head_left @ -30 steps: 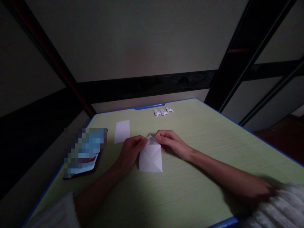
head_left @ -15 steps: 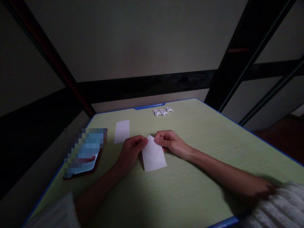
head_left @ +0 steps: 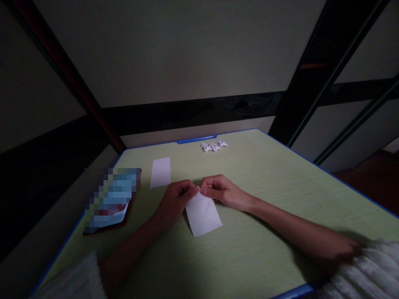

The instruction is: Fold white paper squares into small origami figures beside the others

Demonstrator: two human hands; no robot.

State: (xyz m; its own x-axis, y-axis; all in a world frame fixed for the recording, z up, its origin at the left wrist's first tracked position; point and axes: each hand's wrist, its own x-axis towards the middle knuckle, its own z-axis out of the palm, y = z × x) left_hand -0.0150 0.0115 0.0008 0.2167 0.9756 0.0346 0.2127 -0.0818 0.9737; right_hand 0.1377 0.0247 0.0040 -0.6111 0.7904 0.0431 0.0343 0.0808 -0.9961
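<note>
In the lower middle of the frame, a small white piece of paper (head_left: pixel 204 216) is held just over or on the pale green desk (head_left: pixel 264 174). The left hand (head_left: pixel 177 197) pinches its top edge between thumb and bent fingers. The right hand (head_left: pixel 222 193) pinches the top too, and the two thumbs are close together. The paper leans, with its low end pointing toward the bottom of the frame, and faint fold lines show on it. Left of the middle, a flat white sheet (head_left: pixel 160 172) lies near the left hand. At the far left of the desk is a flat thing with a dark red edge (head_left: pixel 124 220), its top mostly blurred into squares. Above the middle, three little folded paper shapes (head_left: pixel 214 147) sit in a row, near a blue strip (head_left: pixel 196 139) on the desk's far edge.
</note>
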